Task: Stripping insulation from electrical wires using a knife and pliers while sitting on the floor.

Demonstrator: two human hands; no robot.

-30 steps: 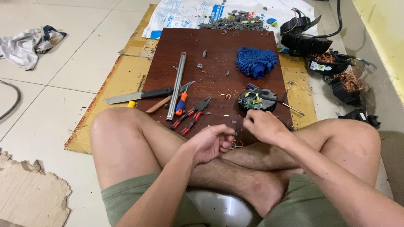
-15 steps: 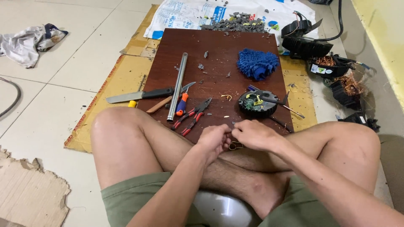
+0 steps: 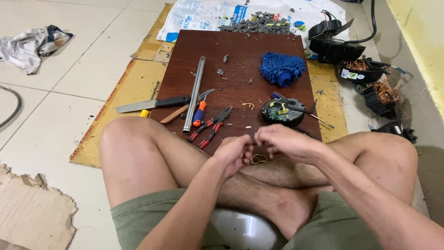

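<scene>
I sit cross-legged at the near edge of a dark brown wooden board (image 3: 240,69). My left hand (image 3: 236,153) and my right hand (image 3: 282,141) meet over my shins, fingertips pinched together on a small piece too tiny to identify. A loop of yellowish wire (image 3: 258,159) lies just under the hands. Just beyond the right hand sits a round black motor part (image 3: 282,112) with a screwdriver (image 3: 305,111) lying across it. Red-handled pliers (image 3: 210,127) lie left of the hands.
On the board: a steel tube (image 3: 194,92), a big knife (image 3: 152,104), an orange-and-blue tool (image 3: 200,113), a blue fluffy mitt (image 3: 282,68). Grey debris (image 3: 259,22) is piled at the far edge. Black parts with copper windings (image 3: 365,76) lie right. Rag (image 3: 32,44) far left.
My right hand has drawn back from the round motor part toward my left hand. Both hands now meet fingertip to fingertip over my shins.
</scene>
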